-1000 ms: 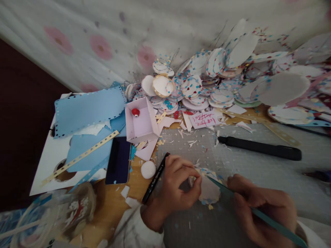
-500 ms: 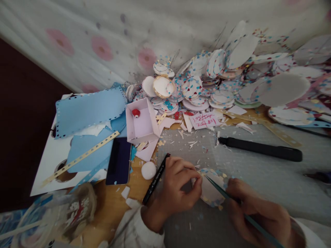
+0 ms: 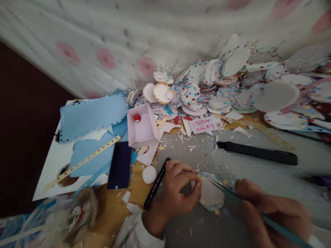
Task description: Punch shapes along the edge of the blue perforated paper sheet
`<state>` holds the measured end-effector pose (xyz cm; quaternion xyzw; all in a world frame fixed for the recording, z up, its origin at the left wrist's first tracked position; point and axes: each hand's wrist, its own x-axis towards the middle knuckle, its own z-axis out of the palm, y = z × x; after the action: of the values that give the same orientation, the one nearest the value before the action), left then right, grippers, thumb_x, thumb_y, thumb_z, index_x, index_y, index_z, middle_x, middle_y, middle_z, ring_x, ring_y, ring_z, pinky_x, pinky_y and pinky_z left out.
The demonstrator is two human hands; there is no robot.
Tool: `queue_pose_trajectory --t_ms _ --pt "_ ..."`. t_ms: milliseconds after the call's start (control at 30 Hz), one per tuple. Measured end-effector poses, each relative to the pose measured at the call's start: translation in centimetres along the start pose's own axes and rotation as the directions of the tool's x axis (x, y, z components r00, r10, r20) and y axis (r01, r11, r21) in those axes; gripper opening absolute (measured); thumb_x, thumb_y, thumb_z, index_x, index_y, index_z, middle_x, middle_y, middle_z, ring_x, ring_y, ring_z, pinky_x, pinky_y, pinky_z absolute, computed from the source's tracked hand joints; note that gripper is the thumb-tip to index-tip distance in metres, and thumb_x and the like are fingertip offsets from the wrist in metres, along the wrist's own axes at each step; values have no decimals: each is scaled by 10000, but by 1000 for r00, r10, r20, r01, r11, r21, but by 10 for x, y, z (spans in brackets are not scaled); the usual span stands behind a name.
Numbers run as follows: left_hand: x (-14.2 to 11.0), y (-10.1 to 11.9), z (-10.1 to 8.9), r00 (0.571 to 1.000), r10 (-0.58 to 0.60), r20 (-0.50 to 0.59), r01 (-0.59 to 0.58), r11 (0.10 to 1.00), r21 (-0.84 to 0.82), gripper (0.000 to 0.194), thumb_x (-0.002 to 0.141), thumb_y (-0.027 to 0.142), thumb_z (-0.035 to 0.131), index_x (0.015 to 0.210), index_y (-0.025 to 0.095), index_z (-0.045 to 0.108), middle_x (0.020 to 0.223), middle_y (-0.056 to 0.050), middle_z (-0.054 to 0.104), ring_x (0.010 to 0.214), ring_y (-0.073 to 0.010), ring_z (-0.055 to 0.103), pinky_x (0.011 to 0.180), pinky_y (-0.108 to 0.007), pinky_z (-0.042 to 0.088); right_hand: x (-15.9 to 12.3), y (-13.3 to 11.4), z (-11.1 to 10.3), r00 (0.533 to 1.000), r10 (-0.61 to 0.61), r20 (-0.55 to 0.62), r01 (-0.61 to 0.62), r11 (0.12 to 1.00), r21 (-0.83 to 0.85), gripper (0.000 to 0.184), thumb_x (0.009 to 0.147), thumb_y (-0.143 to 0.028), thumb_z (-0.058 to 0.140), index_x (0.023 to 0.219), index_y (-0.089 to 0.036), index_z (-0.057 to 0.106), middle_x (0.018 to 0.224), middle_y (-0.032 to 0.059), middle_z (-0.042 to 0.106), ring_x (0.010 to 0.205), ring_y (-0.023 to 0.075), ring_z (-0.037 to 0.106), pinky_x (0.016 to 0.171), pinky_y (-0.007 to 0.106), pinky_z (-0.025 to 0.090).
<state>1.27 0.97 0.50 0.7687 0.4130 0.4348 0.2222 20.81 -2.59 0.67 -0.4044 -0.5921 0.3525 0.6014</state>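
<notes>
A small round white paper disc lies on the grey cutting mat, its rim dotted with pale yellow and blue paper bits. At the disc's left edge, my left hand is closed, thumb and forefinger pinching the rim. My right hand, blurred by motion, grips slim teal tweezers between thumb and fingers. Their points hover over the upper part of the disc; whether they hold a bit is too small to tell. A black marker pen lies just left of my left hand.
Behind the cutting mat are piled many decorated paper discs. A pink box holds a red bead. A phone, a white round lid, blue card, a black pen-like tool and paper scraps surround the work.
My right hand has drawn back to the right with the tweezers, whose points look more spread. My left hand keeps its pinch on the disc. The view has shifted slightly.
</notes>
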Motion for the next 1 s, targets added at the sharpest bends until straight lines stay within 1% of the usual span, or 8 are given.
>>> queue_pose_trajectory --t_ms 33,100,200,267,333,633,867,1000 --pt "0 0 0 1000 -10 -4 10 1000 -8 69 796 136 661 800 205 663 804 -33 685 813 -195 607 813 -391 458 2 0 0 992 79 -100 -73 995 62 217 861 -199 689 765 -280 512 628 -33 553 564 144 493 514 257 423" --pt "0 0 0 999 -37 -11 37 999 -28 62 775 150 652 798 205 668 798 -35 674 812 -202 607 805 -399 455 9 -1 0 932 282 -228 -229 945 234 198 851 -276 724 799 -292 534 617 -42 542 563 144 477 506 243 420" --pt "0 -1 0 997 -83 -2 82 994 -68 55 783 189 627 788 210 677 790 -40 664 821 -215 605 801 -410 454 24 0 1 823 547 -153 -431 776 460 253 812 -379 746 732 -271 532 511 -46 452 479 130 387 444 234 383" --pt "0 0 -1 994 -108 7 109 990 -93 65 801 214 620 778 217 681 788 -41 662 825 -220 603 805 -415 456 30 0 1 778 622 -93 -491 693 528 297 786 -415 755 694 -260 519 473 -44 407 448 123 344 420 235 360" --pt "0 1 0 989 -146 15 146 982 -122 63 807 223 633 771 224 685 790 -36 664 834 -222 604 825 -420 458 33 -1 2 764 639 -85 -499 670 550 318 761 -417 771 672 -254 513 472 -39 407 450 123 347 418 238 360" --pt "-1 1 8 942 -335 33 335 922 -193 97 811 159 693 733 214 707 777 -35 698 845 -219 615 791 -385 482 31 0 2 772 632 -69 -497 668 554 301 773 -408 763 688 -255 518 478 -38 412 449 116 358 419 222 368" --pt "-1 -1 7 941 -336 33 336 920 -204 101 827 165 710 736 206 716 782 -39 716 838 -211 629 787 -374 500 33 -2 -2 744 657 -121 -505 672 542 328 737 -405 800 693 -253 513 480 -39 430 455 114 355 423 229 365" --pt "-2 -1 7 961 -277 9 276 952 -131 69 811 169 711 764 215 729 796 -35 713 847 -214 626 813 -390 498 37 -1 -4 743 651 -153 -480 679 556 310 721 -397 796 688 -254 523 466 -39 421 449 113 348 415 232 345"
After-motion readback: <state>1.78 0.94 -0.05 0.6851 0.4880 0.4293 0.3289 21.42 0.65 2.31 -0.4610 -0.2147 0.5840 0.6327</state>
